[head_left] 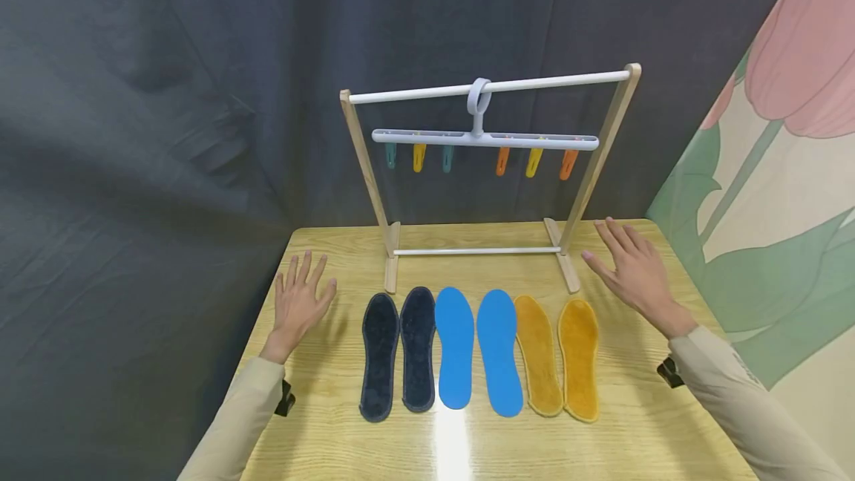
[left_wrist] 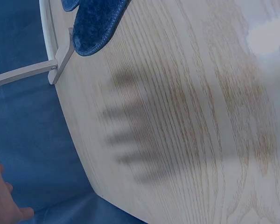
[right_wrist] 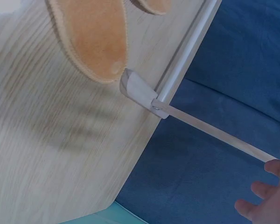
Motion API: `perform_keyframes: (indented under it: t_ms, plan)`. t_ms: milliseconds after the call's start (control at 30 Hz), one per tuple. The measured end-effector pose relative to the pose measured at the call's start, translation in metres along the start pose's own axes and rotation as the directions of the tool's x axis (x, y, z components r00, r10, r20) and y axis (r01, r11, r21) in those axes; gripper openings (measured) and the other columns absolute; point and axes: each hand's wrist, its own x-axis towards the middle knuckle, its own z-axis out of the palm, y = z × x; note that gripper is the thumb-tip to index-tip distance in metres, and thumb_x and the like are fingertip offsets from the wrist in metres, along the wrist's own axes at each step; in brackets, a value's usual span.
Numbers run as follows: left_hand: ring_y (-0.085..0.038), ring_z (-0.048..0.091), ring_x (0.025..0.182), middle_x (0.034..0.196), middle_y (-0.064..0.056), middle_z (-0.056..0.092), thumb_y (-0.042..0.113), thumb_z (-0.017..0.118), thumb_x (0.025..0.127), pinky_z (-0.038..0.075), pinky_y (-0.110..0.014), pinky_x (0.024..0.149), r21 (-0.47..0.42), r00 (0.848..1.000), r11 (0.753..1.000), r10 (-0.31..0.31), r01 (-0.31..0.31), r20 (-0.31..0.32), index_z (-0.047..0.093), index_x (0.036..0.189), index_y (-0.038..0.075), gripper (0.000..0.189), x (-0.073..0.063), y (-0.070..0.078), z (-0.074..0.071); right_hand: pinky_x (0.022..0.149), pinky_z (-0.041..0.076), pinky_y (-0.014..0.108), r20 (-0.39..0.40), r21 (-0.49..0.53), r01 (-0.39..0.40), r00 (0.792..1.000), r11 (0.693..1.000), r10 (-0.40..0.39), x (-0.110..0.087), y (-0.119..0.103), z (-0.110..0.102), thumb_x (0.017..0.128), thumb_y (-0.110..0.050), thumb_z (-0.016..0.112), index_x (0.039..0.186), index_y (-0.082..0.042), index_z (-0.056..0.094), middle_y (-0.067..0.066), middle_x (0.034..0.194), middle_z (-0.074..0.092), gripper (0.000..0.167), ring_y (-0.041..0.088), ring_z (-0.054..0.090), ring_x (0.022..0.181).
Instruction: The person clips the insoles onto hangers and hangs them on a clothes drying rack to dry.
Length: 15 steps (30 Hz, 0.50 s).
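My left hand (head_left: pixel 298 308) hovers over the table's left side with fingers spread, holding nothing; its shadow falls on the wood in the left wrist view. On the right, my right hand (head_left: pixel 633 271) is held in the air beside the rack's right foot, its fingers straight and apart. Between the hands lie three pairs of insoles in a row: dark navy insoles (head_left: pixel 378 358) nearest the left hand, blue insoles (head_left: pixel 456 347) in the middle, and orange-yellow insoles (head_left: pixel 579 359) nearest the right hand. The dark pile shows in the left wrist view, the orange one (right_wrist: pixel 95 35) in the right.
Behind the insoles stands a wooden rack (head_left: pixel 364 162) with a white top bar (head_left: pixel 554 83). A pale hanger (head_left: pixel 427 137) hangs from it by a ring, carrying several coloured clips (head_left: pixel 418 157). A dark curtain (head_left: pixel 167 132) is behind; a flower-patterned wall (head_left: pixel 768 191) stands right.
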Motion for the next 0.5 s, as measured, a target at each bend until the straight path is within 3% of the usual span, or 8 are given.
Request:
perform_keyframes:
  t_ms: [300,500]
  plan:
    - [-0.037,0.004,0.149,0.163,-0.017,0.016,0.054,0.037,0.103,0.008,-0.066,0.113,-0.019,1.000,1.000,0.001,0.000,0.018,0.032,0.156,0.016,0.066,-0.001,0.004,0.003,0.107,0.026,0.064,-0.018,0.001,0.018,1.000,1.000,-0.018,0.007,-0.005,0.003,0.097,-0.044,0.059,0.151,-0.001,0.038,0.027,0.150,0.038,0.072,0.049,0.033,0.136]
    - [-0.040,0.010,0.148,0.161,-0.018,0.021,0.054,0.040,0.102,0.016,-0.067,0.110,-0.016,1.000,1.000,0.001,-0.001,-0.001,0.034,0.155,0.017,0.065,-0.003,0.003,0.006,0.108,0.027,0.061,-0.026,0.031,0.035,0.999,0.999,-0.034,0.010,-0.011,0.004,0.098,-0.046,0.058,0.150,0.000,0.040,0.028,0.149,0.039,0.071,0.051,0.036,0.133]
